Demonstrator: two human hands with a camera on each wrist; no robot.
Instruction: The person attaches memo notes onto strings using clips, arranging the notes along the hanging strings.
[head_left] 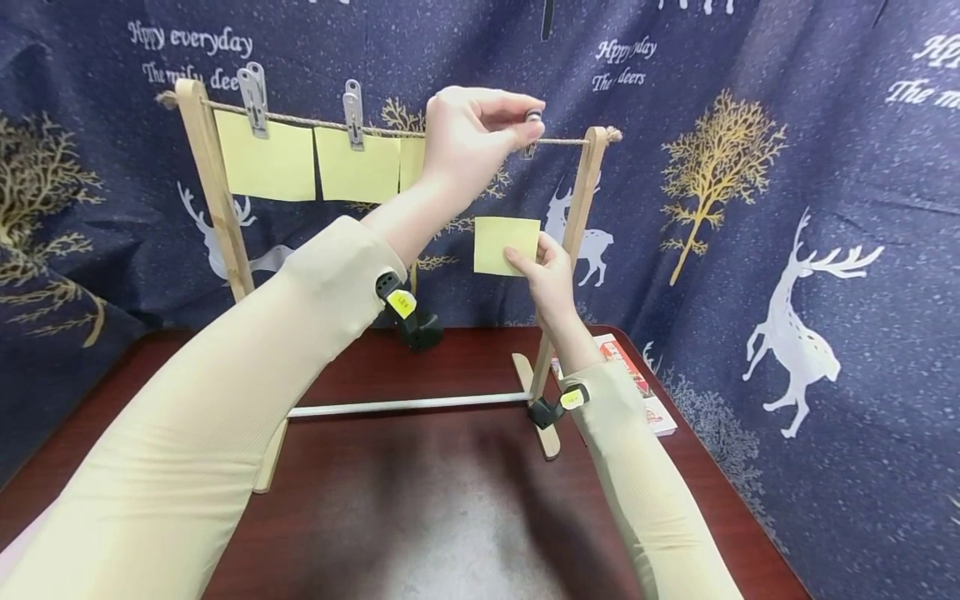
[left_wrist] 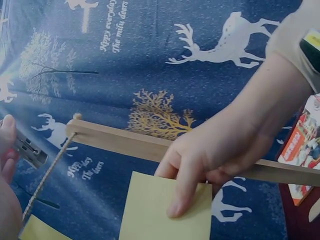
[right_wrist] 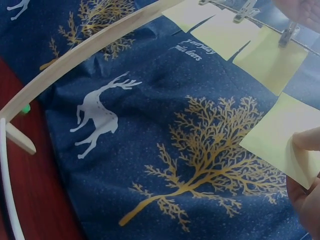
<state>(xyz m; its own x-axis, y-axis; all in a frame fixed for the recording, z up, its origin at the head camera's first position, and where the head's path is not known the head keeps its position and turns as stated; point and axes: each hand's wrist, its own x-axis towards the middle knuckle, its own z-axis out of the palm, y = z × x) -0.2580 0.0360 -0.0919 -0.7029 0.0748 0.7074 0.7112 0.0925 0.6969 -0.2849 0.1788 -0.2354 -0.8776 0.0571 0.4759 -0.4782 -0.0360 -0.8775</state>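
My left hand (head_left: pixel 468 142) pinches a metal clip (left_wrist: pixel 31 150) between thumb and fingers, level with the rope (head_left: pixel 562 142) near its right end. Below it, my right hand (head_left: pixel 553 279) holds a yellow sticky note (head_left: pixel 497 246) by its right side, thumb in front. The note is apart from the rope and the clip. Three more yellow notes hang from the rope under metal clips: a left note (head_left: pixel 266 158), a middle note (head_left: pixel 360 171) and a third note (right_wrist: pixel 272 60), which the left hand partly covers in the head view.
The rope runs between two wooden posts (head_left: pixel 217 183), joined low down by a white rod (head_left: pixel 412 406). The stand is on a dark red table (head_left: pixel 360 500). Printed books or boxes (head_left: pixel 660 417) lie behind the right forearm. A blue patterned cloth (head_left: pixel 750 208) hangs behind.
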